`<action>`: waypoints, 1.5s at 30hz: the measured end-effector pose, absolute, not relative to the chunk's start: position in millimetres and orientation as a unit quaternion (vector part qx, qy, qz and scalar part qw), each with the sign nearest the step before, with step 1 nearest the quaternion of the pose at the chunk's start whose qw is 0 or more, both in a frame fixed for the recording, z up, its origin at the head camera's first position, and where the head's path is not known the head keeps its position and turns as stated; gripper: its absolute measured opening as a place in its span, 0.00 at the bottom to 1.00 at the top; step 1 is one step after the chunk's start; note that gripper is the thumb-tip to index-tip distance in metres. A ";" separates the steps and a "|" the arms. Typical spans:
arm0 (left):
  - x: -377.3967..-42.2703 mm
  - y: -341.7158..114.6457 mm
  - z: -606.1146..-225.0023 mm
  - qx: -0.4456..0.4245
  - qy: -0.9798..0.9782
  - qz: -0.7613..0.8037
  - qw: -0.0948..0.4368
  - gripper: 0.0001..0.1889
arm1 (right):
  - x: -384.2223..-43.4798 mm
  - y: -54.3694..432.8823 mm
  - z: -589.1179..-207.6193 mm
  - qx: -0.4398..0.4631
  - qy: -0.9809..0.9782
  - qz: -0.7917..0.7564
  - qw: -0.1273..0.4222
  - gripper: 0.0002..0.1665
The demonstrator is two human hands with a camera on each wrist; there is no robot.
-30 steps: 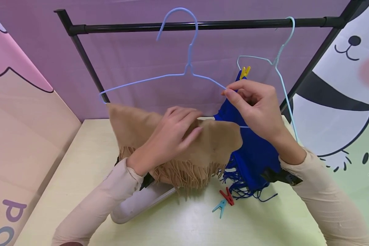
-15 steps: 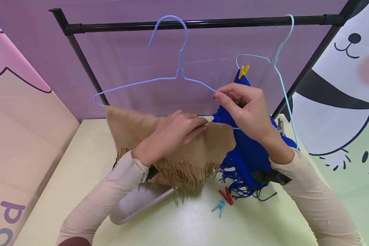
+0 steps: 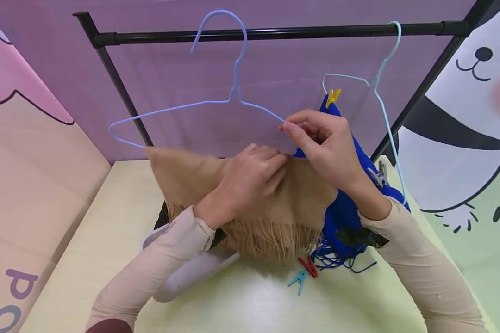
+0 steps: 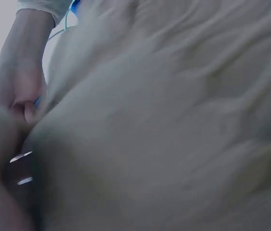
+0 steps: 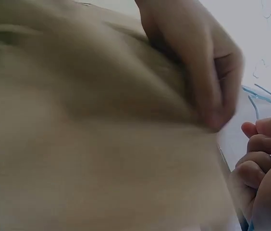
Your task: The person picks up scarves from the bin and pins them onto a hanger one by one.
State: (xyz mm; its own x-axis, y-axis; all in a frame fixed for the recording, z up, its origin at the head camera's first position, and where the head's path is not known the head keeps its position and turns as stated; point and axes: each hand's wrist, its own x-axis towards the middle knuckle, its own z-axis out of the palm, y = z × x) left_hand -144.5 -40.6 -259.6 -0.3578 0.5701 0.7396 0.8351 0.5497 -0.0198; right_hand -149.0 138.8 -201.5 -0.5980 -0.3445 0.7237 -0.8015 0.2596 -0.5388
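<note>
In the head view, a lavender-blue clothes hanger (image 3: 236, 83) is held up in front of the rack. My right hand (image 3: 322, 145) pinches its right shoulder between thumb and fingertips. A tan fringed scarf (image 3: 304, 194) hangs over the hanger's lower bar, most of which it hides. The left end of that bar shows bare. My left hand (image 3: 250, 180) grips the scarf's top edge with curled fingers, near the middle. In the right wrist view, the left hand (image 5: 198, 62) pulls folds into the scarf (image 5: 102, 163). The scarf (image 4: 140, 130) fills most of the left wrist view.
A black rack bar (image 3: 300, 33) crosses the back. On its right hangs a mint hanger (image 3: 382, 101) with a blue scarf (image 3: 350, 208), a yellow clip (image 3: 332, 98) and a grey clip (image 3: 378, 175). Red (image 3: 308, 267) and teal clothespins (image 3: 298, 280) lie beside a white tray (image 3: 191, 277).
The lavender-blue hanger has shifted left with my right hand. My left hand has moved right, its fingers closing on the tan scarf and drawing its right part rightward along the bar.
</note>
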 end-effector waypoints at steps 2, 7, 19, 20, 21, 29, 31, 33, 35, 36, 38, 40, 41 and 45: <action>-144.6 -40.5 -262.5 -0.437 -0.827 -0.167 0.313 0.10 | -148.7 139.4 -203.1 0.377 -0.765 0.466 0.234 0.08; -142.2 -46.6 -270.2 -0.427 -0.856 -0.138 0.256 0.13 | -150.1 142.8 -208.9 0.378 -0.776 0.450 0.229 0.08; -134.3 -95.0 -279.7 -0.379 -0.858 -0.144 0.314 0.10 | -150.3 154.8 -204.3 0.368 -0.779 0.444 0.246 0.09; -134.7 -97.3 -281.1 -0.380 -0.859 -0.144 0.312 0.09 | -149.8 156.1 -204.2 0.366 -0.781 0.441 0.249 0.09; -135.2 -99.1 -282.6 -0.381 -0.859 -0.140 0.312 0.08 | -149.3 157.2 -204.2 0.364 -0.783 0.438 0.250 0.09; -135.6 -113.4 -288.7 -0.371 -0.864 -0.113 0.322 0.07 | -147.6 163.2 -205.7 0.371 -0.788 0.411 0.269 0.09; -135.8 -116.7 -289.4 -0.371 -0.866 -0.118 0.315 0.06 | -147.4 165.2 -205.7 0.374 -0.789 0.406 0.271 0.09; -135.2 -117.6 -289.5 -0.370 -0.867 -0.123 0.309 0.07 | -147.7 166.4 -206.8 0.375 -0.789 0.405 0.272 0.08; -134.0 -114.9 -289.3 -0.372 -0.868 -0.129 0.303 0.10 | -148.0 167.5 -208.2 0.378 -0.788 0.406 0.268 0.08; -133.4 -111.8 -288.9 -0.375 -0.867 -0.132 0.300 0.11 | -148.1 167.7 -209.0 0.379 -0.787 0.407 0.267 0.08; -132.1 -102.5 -288.1 -0.383 -0.865 -0.134 0.294 0.15 | -148.9 167.6 -210.3 0.380 -0.786 0.409 0.265 0.08; -131.5 -91.0 -287.2 -0.393 -0.862 -0.136 0.290 0.18 | -149.3 166.7 -210.8 0.383 -0.784 0.412 0.261 0.09; -131.4 -85.0 -287.0 -0.397 -0.860 -0.138 0.289 0.19 | -149.4 165.9 -211.1 0.384 -0.783 0.414 0.260 0.09; -133.9 -62.4 -287.5 -0.404 -0.852 -0.138 0.302 0.17 | -148.3 164.2 -210.6 0.388 -0.781 0.416 0.259 0.08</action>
